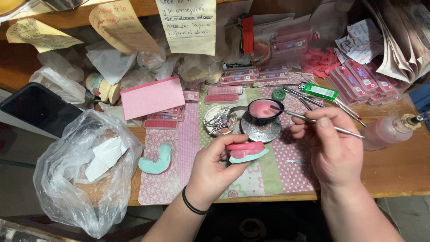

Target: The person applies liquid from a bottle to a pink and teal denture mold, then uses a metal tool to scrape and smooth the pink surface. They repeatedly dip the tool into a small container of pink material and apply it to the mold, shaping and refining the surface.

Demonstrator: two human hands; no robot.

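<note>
Nearest, left hand (215, 163) grips the pink wax denture base (247, 151); right hand (329, 143) pinches a metal spatula (313, 120), tip in the wax bowl (265, 110). Best take little wax, holding the base level.

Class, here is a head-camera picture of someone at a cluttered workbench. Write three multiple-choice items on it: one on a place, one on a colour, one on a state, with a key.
1. Where does the tip of the metal tool rest?
A. In the small black bowl of pink material
B. In the plastic bag
C. On the green lighter

2. What colour is the spare cast lying on the mat left of the hands?
A. Red
B. Pale teal
C. Black

3. What is the left hand doing?
A. Lying flat and empty
B. Holding a pink and teal cast
C. Gripping the bottle

Key: 1 A, the tip dips into the bowl, held by the right hand. 2 B, it is pale teal. 3 B, its fingers close round the held cast.
</note>
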